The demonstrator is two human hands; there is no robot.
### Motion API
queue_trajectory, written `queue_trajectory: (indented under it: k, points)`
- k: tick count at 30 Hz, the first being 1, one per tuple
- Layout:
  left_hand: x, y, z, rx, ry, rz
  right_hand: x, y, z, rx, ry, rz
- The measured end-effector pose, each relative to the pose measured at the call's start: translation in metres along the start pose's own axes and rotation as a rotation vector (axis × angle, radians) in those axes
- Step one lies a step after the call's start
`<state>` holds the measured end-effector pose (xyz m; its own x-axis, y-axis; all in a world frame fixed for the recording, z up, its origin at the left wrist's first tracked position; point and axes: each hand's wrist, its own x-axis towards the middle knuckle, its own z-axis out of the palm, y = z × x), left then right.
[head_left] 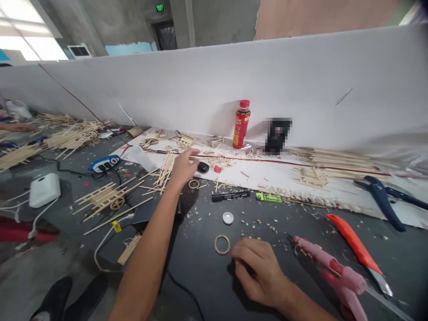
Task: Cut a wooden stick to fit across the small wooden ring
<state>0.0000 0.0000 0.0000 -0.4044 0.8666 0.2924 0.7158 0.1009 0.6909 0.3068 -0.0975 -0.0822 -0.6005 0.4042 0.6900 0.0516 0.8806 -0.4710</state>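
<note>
from the head camera, my left hand (182,167) reaches open over the loose sticks (165,171), holding nothing, near a small ring (194,183). my right hand (257,272) rests loosely curled and empty beside another ring (222,244); its wrist could bump the glue gun (329,267) close by.

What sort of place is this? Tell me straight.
Likely a craft workshop bench: a pink glue gun, scattered wooden sticks and a small stick cart lie on the dark table around the person's hands.
</note>
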Motion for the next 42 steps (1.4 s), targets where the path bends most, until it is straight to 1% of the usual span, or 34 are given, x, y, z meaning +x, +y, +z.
queue_trajectory:
  k: [2,4,9,12,15,20,23,26,32,38,42]
  points:
    - [0.001,-0.009,-0.007,-0.026,0.078,-0.017,0.001,0.001,0.0,0.002,-0.016,0.013]
    - [0.0,-0.016,-0.011,-0.044,0.128,-0.037,0.001,0.003,0.001,0.013,-0.024,0.01]
    - [-0.004,-0.024,-0.011,0.007,0.165,-0.084,-0.002,0.007,0.001,0.041,-0.009,0.013]
    - [-0.006,-0.024,-0.009,0.084,0.142,-0.093,-0.001,0.006,0.001,0.04,-0.009,0.028]
    - [-0.011,-0.022,-0.006,0.186,0.086,-0.1,0.001,0.005,0.003,0.039,0.002,0.03]
    - [-0.019,-0.021,0.008,0.363,0.017,-0.13,0.004,0.003,0.003,0.032,0.021,0.04]
    - [-0.021,-0.021,0.014,0.418,0.004,-0.143,0.004,0.003,0.003,0.022,0.039,0.05]
    - [-0.021,-0.021,0.016,0.444,0.009,-0.15,0.004,0.003,0.004,0.008,0.064,0.056]
    - [-0.014,-0.028,0.019,0.412,0.012,-0.169,0.003,0.003,0.006,-0.024,0.082,0.068]
    - [-0.003,-0.035,0.019,0.308,0.052,-0.233,-0.001,-0.002,0.003,-0.034,0.035,0.074]
    - [0.0,-0.036,0.017,0.256,0.061,-0.258,-0.004,-0.003,0.004,-0.023,0.015,0.064]
